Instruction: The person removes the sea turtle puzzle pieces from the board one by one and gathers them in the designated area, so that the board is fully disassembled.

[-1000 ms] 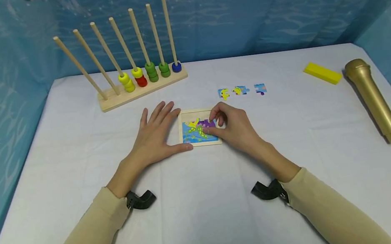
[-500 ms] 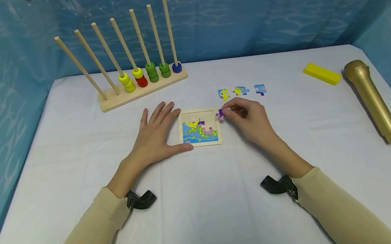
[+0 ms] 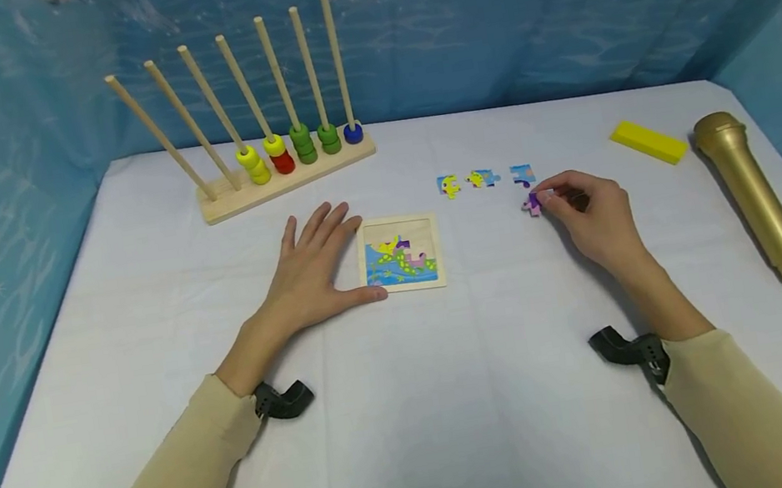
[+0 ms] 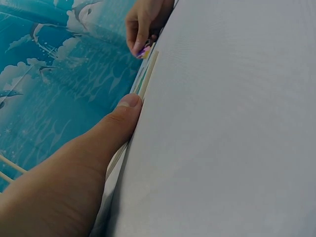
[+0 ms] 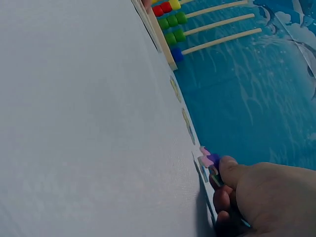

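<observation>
My left hand (image 3: 312, 277) lies spread on the table, thumb and index finger at the left edge of a small wooden puzzle frame (image 3: 437, 250). Inside the frame, blue, green and yellow pieces fill the lower part, and bare wood shows at the top and right. My right hand (image 3: 592, 218) pinches a purple and pink puzzle piece (image 3: 533, 206) between thumb and fingers, right of the frame. Just beyond that piece lies a blue puzzle piece (image 3: 522, 173). Two yellow and blue pieces, a left puzzle piece (image 3: 448, 186) and a middle puzzle piece (image 3: 481, 179), lie beside it in a row.
A wooden peg rack (image 3: 290, 179) with coloured beads stands at the back left. On the right are a yellow block (image 3: 649, 142) and a gold microphone-shaped object (image 3: 754, 198). A blue patterned curtain (image 3: 479, 20) borders the white table (image 3: 418, 425).
My right hand has lifted the purple and pink puzzle piece out of the frame and carried it right, close to the loose pieces. The left hand has stayed in place.
</observation>
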Action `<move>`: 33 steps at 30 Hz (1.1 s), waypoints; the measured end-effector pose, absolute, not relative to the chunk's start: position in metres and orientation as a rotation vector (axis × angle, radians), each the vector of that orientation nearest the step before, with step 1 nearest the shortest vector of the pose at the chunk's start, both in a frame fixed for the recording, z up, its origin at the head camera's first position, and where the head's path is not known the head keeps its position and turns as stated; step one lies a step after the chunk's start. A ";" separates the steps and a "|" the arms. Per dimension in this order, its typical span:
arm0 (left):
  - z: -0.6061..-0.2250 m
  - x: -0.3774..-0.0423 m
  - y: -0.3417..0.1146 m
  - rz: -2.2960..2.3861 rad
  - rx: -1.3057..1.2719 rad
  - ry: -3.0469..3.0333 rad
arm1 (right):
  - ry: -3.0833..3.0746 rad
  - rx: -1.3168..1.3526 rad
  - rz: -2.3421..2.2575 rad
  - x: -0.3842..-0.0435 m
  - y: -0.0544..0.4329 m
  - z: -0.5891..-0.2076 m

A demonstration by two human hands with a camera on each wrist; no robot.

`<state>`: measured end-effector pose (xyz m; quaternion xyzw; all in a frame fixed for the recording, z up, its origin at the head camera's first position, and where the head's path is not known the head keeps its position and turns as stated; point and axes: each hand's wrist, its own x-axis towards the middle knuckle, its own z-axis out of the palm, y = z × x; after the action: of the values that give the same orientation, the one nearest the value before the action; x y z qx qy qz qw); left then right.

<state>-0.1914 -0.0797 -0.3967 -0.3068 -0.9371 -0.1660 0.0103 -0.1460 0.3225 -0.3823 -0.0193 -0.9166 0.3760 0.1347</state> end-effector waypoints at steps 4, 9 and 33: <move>-0.397 -0.191 -0.079 -0.520 -0.952 -2.926 | -2.664 -0.036 1.066 -0.147 0.329 -0.381; -0.397 -0.192 -0.079 -0.524 -0.964 -2.913 | -2.642 -0.024 1.059 -0.145 0.332 -0.381; -0.396 -0.191 -0.081 -0.554 -0.967 -2.920 | -2.400 0.105 1.901 -0.158 0.204 -0.375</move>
<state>-0.1910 -0.0805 -0.3962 -0.3093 -0.9342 -0.1773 0.0083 -0.1581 0.2040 -0.3755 0.0342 -0.7828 0.6202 0.0390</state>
